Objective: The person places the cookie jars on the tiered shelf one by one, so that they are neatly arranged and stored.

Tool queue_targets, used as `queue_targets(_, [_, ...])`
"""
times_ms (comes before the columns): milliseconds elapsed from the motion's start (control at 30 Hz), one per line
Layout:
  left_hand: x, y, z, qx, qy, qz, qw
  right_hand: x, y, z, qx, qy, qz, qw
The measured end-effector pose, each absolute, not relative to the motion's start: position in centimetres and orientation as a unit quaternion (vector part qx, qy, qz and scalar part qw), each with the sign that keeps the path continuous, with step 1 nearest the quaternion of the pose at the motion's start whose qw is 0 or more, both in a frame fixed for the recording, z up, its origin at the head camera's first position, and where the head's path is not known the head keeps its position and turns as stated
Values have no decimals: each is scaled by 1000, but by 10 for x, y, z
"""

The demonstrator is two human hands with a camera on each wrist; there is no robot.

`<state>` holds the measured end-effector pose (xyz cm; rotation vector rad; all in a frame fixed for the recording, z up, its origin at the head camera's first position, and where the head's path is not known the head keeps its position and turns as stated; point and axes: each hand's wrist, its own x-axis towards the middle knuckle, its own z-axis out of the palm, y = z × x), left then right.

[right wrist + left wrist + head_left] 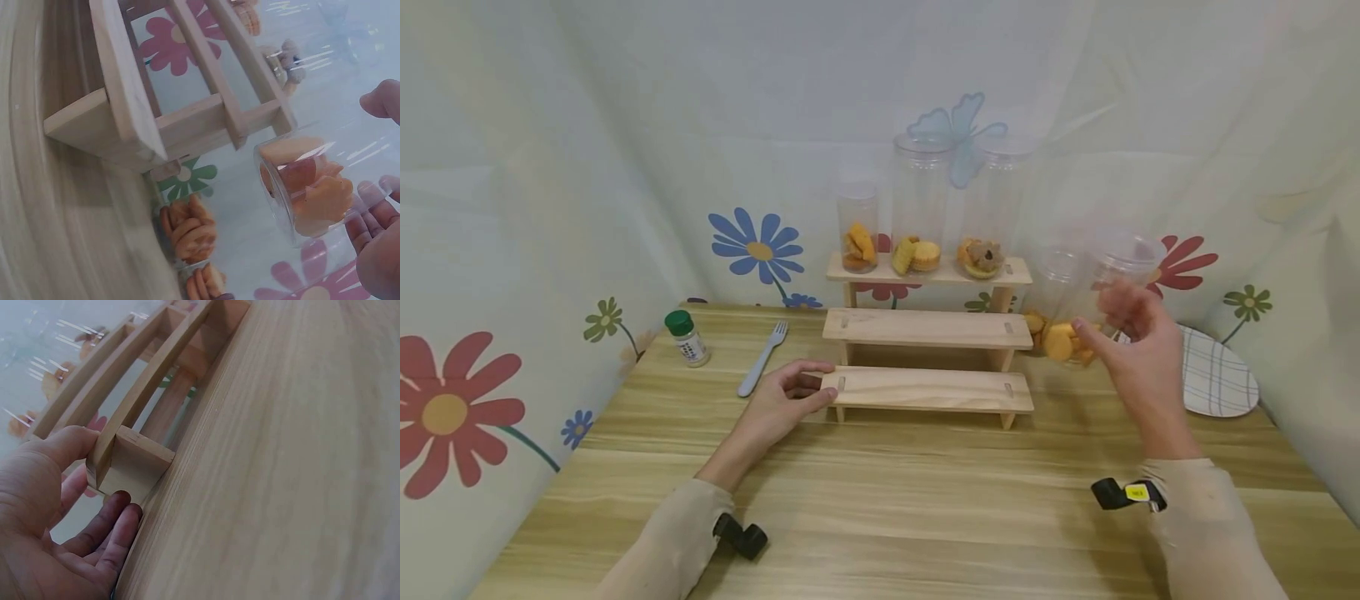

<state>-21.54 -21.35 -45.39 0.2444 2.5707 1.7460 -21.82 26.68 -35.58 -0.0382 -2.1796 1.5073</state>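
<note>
My right hand (1142,354) holds a clear lidded jar (1092,292) of orange-yellow cookies, raised and tilted to the right of a three-tier wooden stand (928,388). In the right wrist view the jar (306,187) sits between thumb and fingers. My left hand (782,404) grips the left end of the stand's lowest tier; the left wrist view has the thumb on the board's edge and the fingers by the side panel (134,464). Three clear jars with cookies, a short one (858,229) and two tall ones (920,204) (996,204), stand on the top tier.
Behind the held jar is another cookie jar (1054,287), partly hidden. A checked plate (1221,375) lies at the right. On the left are a fork (763,358) and a green-capped shaker (688,338). A flower-printed cloth (760,183) hangs behind the wooden table (880,517).
</note>
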Motion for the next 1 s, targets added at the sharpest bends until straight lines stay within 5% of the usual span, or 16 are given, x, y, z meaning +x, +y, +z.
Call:
queue_targets(600, [-215,-213,-453,77,825,560,13,-202,237,-325,63,-776,577,246])
queue_targets(1000, [-215,-214,-453,81,821,565,14,-221,181,-307,162,-730,623,229])
